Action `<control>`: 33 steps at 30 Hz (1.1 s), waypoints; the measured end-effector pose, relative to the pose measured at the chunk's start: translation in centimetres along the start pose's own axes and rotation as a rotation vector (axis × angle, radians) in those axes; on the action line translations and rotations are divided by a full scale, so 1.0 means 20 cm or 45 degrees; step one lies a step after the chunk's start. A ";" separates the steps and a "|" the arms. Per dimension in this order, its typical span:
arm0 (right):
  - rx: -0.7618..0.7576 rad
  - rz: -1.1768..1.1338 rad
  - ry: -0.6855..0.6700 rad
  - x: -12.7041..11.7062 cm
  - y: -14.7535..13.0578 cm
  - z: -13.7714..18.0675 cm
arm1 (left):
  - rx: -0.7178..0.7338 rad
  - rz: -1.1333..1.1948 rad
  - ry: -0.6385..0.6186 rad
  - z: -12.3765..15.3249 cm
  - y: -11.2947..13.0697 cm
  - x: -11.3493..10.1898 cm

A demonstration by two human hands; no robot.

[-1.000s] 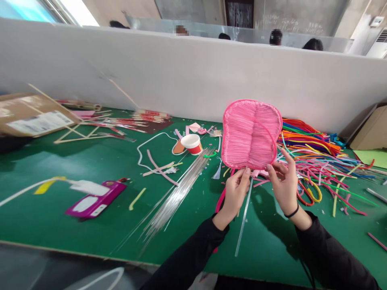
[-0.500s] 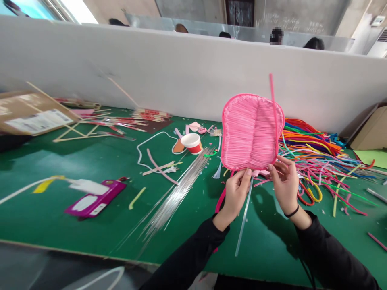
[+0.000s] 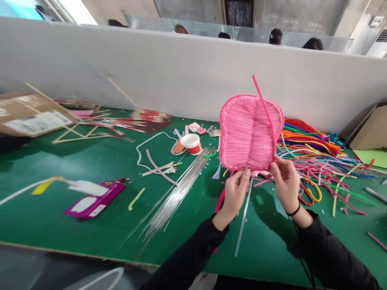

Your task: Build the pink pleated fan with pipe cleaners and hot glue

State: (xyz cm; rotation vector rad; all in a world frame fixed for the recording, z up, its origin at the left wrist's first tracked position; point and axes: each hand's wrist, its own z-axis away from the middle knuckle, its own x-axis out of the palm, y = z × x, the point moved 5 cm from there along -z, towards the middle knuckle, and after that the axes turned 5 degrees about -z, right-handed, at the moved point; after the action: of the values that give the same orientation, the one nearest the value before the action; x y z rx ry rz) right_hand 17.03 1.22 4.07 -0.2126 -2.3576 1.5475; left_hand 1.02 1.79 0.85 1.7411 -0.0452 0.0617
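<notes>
A pink pipe-cleaner panel [image 3: 238, 133], rounded and ribbed with a brighter pink rim, is held upright over the table. My left hand [image 3: 237, 189] pinches its bottom edge between thumb and fingers. At the lower right corner my right hand [image 3: 286, 181] is closed, thumb against forefinger, on a bright pink pipe cleaner [image 3: 263, 102]. Its loose end slants up across the panel and past the top rim. Below the panel, a clear rod [image 3: 244, 217] slopes down between my hands. Another bright pink strip [image 3: 220, 199] hangs behind my left wrist.
Colourful pipe cleaners [image 3: 317, 149] are heaped at the right. Clear thin rods [image 3: 178, 193] lie left of my hands, near a paper cup [image 3: 191, 143]. Further left are a purple device [image 3: 95, 199] with a white cable and a cardboard box [image 3: 33, 112]. A white partition [image 3: 151, 68] stands behind.
The pink pipe cleaner's free end has swung left, from nearly upright to slanting across the panel. My right fingers have shifted slightly at the corner; my left hand keeps its pinch.
</notes>
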 end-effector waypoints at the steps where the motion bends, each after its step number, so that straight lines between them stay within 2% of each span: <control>1: 0.023 -0.038 0.006 0.00 -0.01 -0.01 | -0.006 0.007 -0.003 0.00 0.00 0.00; 8: 0.256 -0.171 0.063 -0.03 -0.01 -0.07 | -0.007 -0.006 -0.020 0.00 0.00 0.01; 16: 0.545 -0.353 -0.019 -0.03 0.03 -0.08 | -0.023 0.028 -0.036 0.00 -0.01 0.01; 20: 0.525 -0.332 -0.077 -0.03 0.01 -0.09 | -0.032 0.041 -0.035 0.00 -0.01 0.01; 33: 0.493 -0.259 -0.063 -0.03 0.02 -0.10 | -0.093 0.088 -0.029 -0.01 -0.01 0.01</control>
State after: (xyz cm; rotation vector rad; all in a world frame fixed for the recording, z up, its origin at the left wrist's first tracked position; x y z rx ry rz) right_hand 18.26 2.88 4.33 0.1506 -1.9866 1.8765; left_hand 1.32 2.01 0.79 1.6674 -0.1226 0.0901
